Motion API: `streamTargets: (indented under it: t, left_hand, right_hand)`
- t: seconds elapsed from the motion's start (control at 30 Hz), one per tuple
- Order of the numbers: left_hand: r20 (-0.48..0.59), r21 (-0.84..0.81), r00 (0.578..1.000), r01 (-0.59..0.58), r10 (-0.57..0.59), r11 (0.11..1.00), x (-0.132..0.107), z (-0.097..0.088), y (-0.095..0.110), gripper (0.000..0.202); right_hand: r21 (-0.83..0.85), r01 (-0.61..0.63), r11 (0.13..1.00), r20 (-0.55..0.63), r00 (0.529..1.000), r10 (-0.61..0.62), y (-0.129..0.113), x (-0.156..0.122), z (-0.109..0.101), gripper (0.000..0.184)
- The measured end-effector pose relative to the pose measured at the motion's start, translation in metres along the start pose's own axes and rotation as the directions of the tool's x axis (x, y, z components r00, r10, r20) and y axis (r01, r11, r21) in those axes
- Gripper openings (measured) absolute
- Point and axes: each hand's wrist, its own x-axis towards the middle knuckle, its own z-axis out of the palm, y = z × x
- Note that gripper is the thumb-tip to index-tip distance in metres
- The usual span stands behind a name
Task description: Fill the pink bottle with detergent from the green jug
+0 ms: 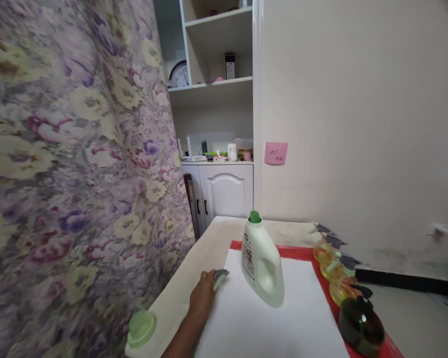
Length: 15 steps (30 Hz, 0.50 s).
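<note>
Left hand (203,296) curled around a small grey-green spray trigger (221,277); at three o'clock stood the white plastic detergent jug (263,266), tippable by a careless sweep.

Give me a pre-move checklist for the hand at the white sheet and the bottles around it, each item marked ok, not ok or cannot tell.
1. Left hand rests at the edge of the white sheet with a small grey-green thing at its fingertips: ok.
2. Grip on that small thing is firm: cannot tell, the fingers hide it.
3. White jug stands upright, green cap on: ok.
4. Jug apart from the hand: ok.
5. Spray bottles lined up along the sheet's right edge, upright: ok.
6. Green-capped bottle by the forearm stands steady: cannot tell, the picture's edge cuts it off.
7. Right hand placed: cannot tell, out of view.
</note>
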Motion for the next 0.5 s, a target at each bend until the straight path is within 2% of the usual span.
streamTargets:
  t: [0.1,0.23,0.37,0.5]
  left_hand:
    - [0.106,0.087,0.987,-0.127,0.117,0.988,-0.001,0.009,-0.011,0.032]
    - [0.189,0.151,0.956,-0.253,0.223,0.956,-0.001,0.013,-0.031,0.039]
    - [0.177,0.142,0.945,-0.302,0.276,0.943,0.005,0.011,-0.052,0.042]
    - [0.081,0.125,0.953,-0.299,0.291,0.946,0.002,0.011,-0.066,0.042]
  right_hand:
    - [0.015,-0.04,0.999,-0.031,0.999,0.041,0.007,-0.003,-0.012,0.065]
    - [0.087,0.025,0.996,-0.148,0.989,-0.012,0.026,-0.023,-0.014,0.061]
    - [0.083,0.076,0.994,-0.186,0.981,-0.06,0.026,-0.032,-0.008,0.063]
    - [0.055,0.123,0.991,-0.209,0.972,-0.109,0.018,-0.027,0.009,0.062]
